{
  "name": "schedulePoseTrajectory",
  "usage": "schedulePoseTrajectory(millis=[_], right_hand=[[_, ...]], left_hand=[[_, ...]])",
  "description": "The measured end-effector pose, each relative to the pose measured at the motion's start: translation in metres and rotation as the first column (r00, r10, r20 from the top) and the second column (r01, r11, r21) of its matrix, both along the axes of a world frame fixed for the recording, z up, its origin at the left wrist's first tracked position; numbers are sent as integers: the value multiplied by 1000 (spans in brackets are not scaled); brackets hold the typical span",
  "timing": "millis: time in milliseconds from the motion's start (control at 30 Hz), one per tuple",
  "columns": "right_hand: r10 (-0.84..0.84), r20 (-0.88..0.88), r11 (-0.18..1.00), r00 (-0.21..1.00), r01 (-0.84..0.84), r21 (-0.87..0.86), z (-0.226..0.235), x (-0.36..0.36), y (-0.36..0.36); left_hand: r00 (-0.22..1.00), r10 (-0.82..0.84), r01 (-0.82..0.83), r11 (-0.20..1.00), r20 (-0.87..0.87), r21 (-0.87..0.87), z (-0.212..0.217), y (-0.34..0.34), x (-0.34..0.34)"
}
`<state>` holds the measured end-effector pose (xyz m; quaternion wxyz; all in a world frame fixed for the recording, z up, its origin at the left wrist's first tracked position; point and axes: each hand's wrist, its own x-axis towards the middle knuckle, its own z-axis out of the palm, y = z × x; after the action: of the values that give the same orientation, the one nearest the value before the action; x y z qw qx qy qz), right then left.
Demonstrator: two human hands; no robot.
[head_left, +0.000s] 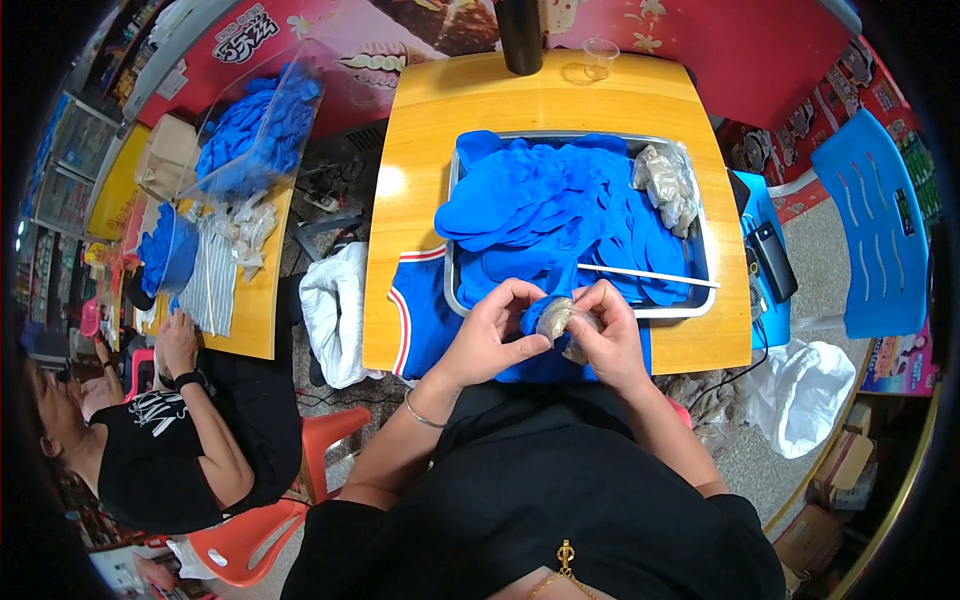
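Note:
At the near edge of a metal tray, my left hand and my right hand meet, fingers closed. Between them is a small beige bundle that looks wrapped in clear plastic, with a piece of blue fabric against it. The left fingers grip the blue fabric; the right fingers pinch the plastic bundle. Flat, rounded blue fabric pieces fill the tray in a heap. Across its right part lies a thin white stick. A larger crumpled plastic bag rests in its far right corner.
The tray stands on a yellow wooden table with a dark cylinder and clear cup. A blue cloth lies under the tray. Left, another person works near a clear bin. A blue chair stands right.

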<state>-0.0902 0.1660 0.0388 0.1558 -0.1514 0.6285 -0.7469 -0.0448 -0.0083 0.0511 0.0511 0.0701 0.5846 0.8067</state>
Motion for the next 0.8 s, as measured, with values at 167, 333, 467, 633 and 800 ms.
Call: schedulePoseTrajectory(millis=[167, 333, 467, 633, 800], right_hand=[[4, -16, 1000, 1000, -4, -12, 1, 1, 0], [-29, -130, 997, 991, 37, 62, 6, 2, -2], [-62, -195, 995, 979, 75, 62, 4, 1, -3], [22, -295, 971, 955, 49, 233, 18, 2, 0], [36, -482, 936, 875, 140, 324, 20, 2, -5]], left_hand=[[999, 13, -15, 999, 45, 48, 3, 2, 1], [995, 97, -98, 993, -19, -67, 2, 7, 2], [991, 136, -136, 991, -15, -2, 0, 11, 2], [970, 231, -235, 971, -71, -48, 0, 10, -1], [946, 283, -311, 929, -155, -201, 0, 5, -1]])
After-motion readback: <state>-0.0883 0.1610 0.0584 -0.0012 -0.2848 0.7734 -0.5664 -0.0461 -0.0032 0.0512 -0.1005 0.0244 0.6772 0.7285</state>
